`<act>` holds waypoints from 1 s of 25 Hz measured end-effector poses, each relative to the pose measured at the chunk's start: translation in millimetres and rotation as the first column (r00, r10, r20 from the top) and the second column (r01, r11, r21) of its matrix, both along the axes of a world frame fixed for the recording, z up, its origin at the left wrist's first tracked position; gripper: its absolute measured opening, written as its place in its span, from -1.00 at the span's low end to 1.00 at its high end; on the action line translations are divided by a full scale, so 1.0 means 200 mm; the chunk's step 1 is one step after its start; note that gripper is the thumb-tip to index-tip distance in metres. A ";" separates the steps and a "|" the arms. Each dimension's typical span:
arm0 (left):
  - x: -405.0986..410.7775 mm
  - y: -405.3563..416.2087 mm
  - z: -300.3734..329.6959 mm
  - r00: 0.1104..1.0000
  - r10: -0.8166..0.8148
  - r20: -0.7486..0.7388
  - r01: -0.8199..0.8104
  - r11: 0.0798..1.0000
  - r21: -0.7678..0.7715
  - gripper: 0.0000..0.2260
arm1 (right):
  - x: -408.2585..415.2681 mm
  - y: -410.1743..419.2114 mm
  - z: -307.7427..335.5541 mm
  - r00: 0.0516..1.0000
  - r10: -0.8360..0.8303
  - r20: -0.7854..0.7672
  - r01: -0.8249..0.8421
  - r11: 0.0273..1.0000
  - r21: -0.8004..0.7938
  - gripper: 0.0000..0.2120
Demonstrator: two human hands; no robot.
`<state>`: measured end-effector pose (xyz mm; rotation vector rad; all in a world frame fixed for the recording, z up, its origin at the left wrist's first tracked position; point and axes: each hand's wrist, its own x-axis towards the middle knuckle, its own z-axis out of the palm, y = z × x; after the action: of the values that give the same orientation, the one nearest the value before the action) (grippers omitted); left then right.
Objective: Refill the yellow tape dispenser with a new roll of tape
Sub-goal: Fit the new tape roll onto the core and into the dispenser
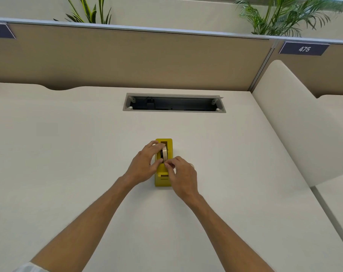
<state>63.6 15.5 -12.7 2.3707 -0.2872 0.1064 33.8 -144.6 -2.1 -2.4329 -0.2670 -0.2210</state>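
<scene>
Sitting near the middle of the pale cream desk [68, 154], the yellow plastic tape dispenser [163, 181] already carried the new beige tape roll [164, 153] upright in its cradle. Left hand [145, 165] curled round the roll, fingers over the top, thumb at the near edge. Right hand [183, 173] pinched at the roll's near edge, probably at the loose tape end; too small to confirm. Judged step: freeing the end and drawing it to the cutter. Best done by steadying the roll, peeling slowly, keeping the strip straight and untwisted, then pressing it on the blade
</scene>
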 end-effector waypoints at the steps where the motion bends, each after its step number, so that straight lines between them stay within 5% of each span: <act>1: 0.00 0.00 0.00 1.000 0.002 -0.001 -0.002 1.000 -0.001 -0.53 | -0.01 0.00 0.00 1.000 -0.006 -0.005 0.006 1.000 0.001 -0.84; 25: -0.03 0.01 -0.08 0.992 -0.081 -0.094 0.074 0.994 -0.083 -0.48 | -0.09 -0.03 0.04 0.999 -0.008 0.048 0.007 1.000 0.026 -0.87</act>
<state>57.3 16.7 -29.4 2.2753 -0.3219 -0.0337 15.3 -150.3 5.0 -2.4056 -0.2750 -0.2848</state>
